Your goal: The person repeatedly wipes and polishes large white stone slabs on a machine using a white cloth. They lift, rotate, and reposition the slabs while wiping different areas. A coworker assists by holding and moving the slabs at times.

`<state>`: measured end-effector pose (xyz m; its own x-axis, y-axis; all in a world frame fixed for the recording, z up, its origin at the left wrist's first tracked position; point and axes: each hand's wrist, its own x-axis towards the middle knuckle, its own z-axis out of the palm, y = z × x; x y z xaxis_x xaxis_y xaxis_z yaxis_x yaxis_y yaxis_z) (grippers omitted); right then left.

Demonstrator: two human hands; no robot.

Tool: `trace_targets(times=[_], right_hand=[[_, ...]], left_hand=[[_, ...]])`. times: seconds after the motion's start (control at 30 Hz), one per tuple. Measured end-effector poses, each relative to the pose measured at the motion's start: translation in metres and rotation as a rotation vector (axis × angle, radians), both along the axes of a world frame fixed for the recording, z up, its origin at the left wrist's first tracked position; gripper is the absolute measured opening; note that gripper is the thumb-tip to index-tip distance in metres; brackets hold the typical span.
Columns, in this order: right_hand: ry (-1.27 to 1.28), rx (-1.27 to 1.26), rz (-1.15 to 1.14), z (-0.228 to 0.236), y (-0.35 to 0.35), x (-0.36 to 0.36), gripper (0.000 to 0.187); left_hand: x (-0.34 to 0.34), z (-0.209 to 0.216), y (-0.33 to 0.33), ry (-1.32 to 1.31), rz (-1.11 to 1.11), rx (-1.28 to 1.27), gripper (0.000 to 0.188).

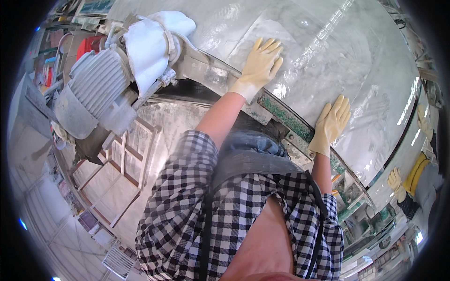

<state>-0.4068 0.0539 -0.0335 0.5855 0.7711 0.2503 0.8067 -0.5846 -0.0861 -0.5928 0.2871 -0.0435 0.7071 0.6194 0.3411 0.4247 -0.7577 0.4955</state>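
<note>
A large white marble slab is being pressed flat on the machine bed by two gloved hands. The slab is lying wet and glossy across the right and far part of the scene, its near edge running along a grimy metal rail with green patches. As far as can be judged, the slab is already seated on the bed and is only being steadied or slid; nothing is being lifted, and no cut line can be made out on its surface (the glare is hiding much of it).

The left hand is being held flat on the slab, further from the body, with the fingers spread wide and straight; nothing is being gripped, only the wet stone is being touched by the palm. The right hand is being laid flat in the same way near the slab's edge, just beyond the rail, fingers stretched open and close together, again with nothing enclosed.

To the left, a grey ribbed motor with a white cloth-wrapped part above it is hanging beside the rail. At the far right, another person's yellow-gloved hand is resting at the slab's other edge.
</note>
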Motion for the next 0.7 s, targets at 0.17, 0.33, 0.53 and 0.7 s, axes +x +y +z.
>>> trace_targets(times=[0.17,0.33,0.53,0.7], right_hand=[[0.048,0.042,0.034,0.010,0.001,0.005,0.051],[0.132,0.123,0.329,0.026,0.029,-0.011,0.051],[0.192,-0.002,0.370,0.027,0.062,-0.037,0.054],[0.198,-0.069,0.378,0.035,0.063,-0.036,0.056]], left_hand=[[0.002,0.008,-0.007,0.108,0.025,0.118,0.041],[-0.005,0.020,-0.006,0.065,0.038,0.103,0.042],[-0.004,0.009,0.002,0.211,0.062,0.074,0.050],[0.002,0.002,-0.001,0.208,0.056,0.024,0.053]])
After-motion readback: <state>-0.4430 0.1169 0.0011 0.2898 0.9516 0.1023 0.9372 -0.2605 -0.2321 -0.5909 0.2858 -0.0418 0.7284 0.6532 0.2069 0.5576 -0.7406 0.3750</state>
